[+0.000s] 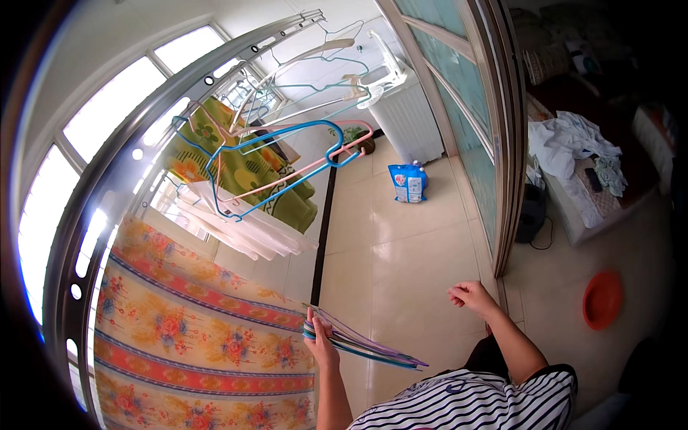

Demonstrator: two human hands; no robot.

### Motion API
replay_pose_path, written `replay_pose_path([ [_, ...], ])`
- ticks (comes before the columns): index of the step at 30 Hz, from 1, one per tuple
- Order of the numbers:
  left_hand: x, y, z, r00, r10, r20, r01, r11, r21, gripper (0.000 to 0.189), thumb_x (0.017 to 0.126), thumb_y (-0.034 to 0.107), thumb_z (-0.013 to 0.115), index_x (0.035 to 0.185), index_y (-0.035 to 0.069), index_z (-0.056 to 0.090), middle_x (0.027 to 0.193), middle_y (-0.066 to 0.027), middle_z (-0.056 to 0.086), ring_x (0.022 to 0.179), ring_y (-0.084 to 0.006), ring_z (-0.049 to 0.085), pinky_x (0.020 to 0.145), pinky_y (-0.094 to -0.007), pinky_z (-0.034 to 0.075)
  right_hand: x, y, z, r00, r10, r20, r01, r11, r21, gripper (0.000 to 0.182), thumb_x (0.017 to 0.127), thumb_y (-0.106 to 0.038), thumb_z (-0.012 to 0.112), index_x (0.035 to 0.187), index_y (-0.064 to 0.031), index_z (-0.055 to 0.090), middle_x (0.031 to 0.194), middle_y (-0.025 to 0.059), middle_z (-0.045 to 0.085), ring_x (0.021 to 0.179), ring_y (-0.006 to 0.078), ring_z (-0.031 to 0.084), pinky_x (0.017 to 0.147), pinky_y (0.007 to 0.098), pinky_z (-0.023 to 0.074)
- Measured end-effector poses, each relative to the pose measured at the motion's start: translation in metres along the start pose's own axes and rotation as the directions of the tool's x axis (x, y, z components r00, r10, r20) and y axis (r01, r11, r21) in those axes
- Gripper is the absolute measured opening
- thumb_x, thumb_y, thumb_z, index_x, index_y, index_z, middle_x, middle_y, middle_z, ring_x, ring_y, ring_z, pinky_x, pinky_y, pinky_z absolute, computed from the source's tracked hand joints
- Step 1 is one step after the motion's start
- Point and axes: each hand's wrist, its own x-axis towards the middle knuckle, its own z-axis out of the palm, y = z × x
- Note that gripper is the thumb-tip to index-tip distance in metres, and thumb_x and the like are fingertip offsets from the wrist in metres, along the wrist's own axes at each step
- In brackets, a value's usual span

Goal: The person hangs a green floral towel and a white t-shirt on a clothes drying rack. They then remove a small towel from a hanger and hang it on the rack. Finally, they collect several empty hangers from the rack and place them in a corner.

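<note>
My left hand [322, 338] is closed around a bundle of thin coated wire hangers [376, 350], purple, teal and blue, which point to the right in front of my striped shirt. My right hand [470, 296] is raised over the floor with its fingers curled, and I see nothing in it. Above and ahead, a blue hanger [290, 127] and a pink hanger [279, 184] hang from a metal drying rail [161, 88]. A green flowered cloth [236, 161] and a white cloth [242, 226] hang behind them. Nearer to my left hand hangs an orange flowered sheet [215, 344].
A blue plastic package [408, 183] stands on the tiled floor before a white washing machine [408, 115]. A potted plant [365, 141] is beside it. To the right are a folding glass door [467, 97], a bed with white clothes [570, 140] and a red basin [602, 301].
</note>
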Motion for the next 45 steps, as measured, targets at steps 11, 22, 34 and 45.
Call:
replay_pose_path([
  [11, 0.072, -0.148, 0.119, 0.986, -0.062, -0.158, 0.09, 0.979, 0.183, 0.04, 0.098, 0.027, 0.049, 0.129, 0.001, 0.05, 0.064, 0.0033, 0.046, 0.059, -0.0054, 0.044, 0.059, -0.021, 0.039, 0.131, -0.037, -0.133, 0.975, -0.011, 0.22, 0.039, 0.992, -0.124, 0.025, 0.093, -0.019, 0.056, 0.107, 0.0, 0.062, 0.084, 0.0021, 0.063, 0.073, 0.0089, 0.057, 0.068, 0.0235, 0.0485],
  [22, 0.193, -0.346, 0.124, 0.916, -0.279, -0.287, 0.339, 0.922, 0.186, 0.044, 0.098, 0.033, 0.048, 0.123, -0.003, 0.053, 0.06, 0.0027, 0.043, 0.058, -0.0067, 0.043, 0.056, -0.0227, 0.037, 0.247, 0.082, -0.123, 0.86, 0.409, 0.303, -0.335, 0.903, -0.269, 0.028, 0.094, -0.02, 0.054, 0.114, -0.0007, 0.058, 0.091, 0.0054, 0.064, 0.081, 0.0113, 0.06, 0.074, 0.0264, 0.0491],
  [34, 0.436, -0.306, 0.072, 0.848, -0.32, -0.423, 0.33, 0.943, -0.052, 0.048, 0.098, 0.038, 0.044, 0.116, -0.006, 0.054, 0.057, 0.0053, 0.026, 0.055, -0.0071, 0.029, 0.059, -0.0227, 0.038, 0.681, -0.052, 0.129, 0.865, -0.164, 0.474, 0.093, 0.981, 0.17, 0.025, 0.094, -0.021, 0.052, 0.093, 0.0029, 0.062, 0.07, 0.0052, 0.061, 0.064, 0.0105, 0.057, 0.063, 0.0247, 0.0487],
  [45, 0.506, -0.301, 0.155, 0.696, -0.283, -0.66, 0.334, 0.941, -0.051, 0.036, 0.098, 0.029, 0.046, 0.108, -0.004, 0.058, 0.056, 0.0034, 0.035, 0.055, -0.0088, 0.034, 0.063, -0.0281, 0.04, 0.929, -0.375, 0.239, 0.557, -0.748, 0.36, 0.768, 0.629, 0.118, 0.022, 0.093, -0.015, 0.049, 0.096, 0.0046, 0.059, 0.078, 0.0195, 0.065, 0.071, 0.029, 0.064, 0.065, 0.0385, 0.0492],
])
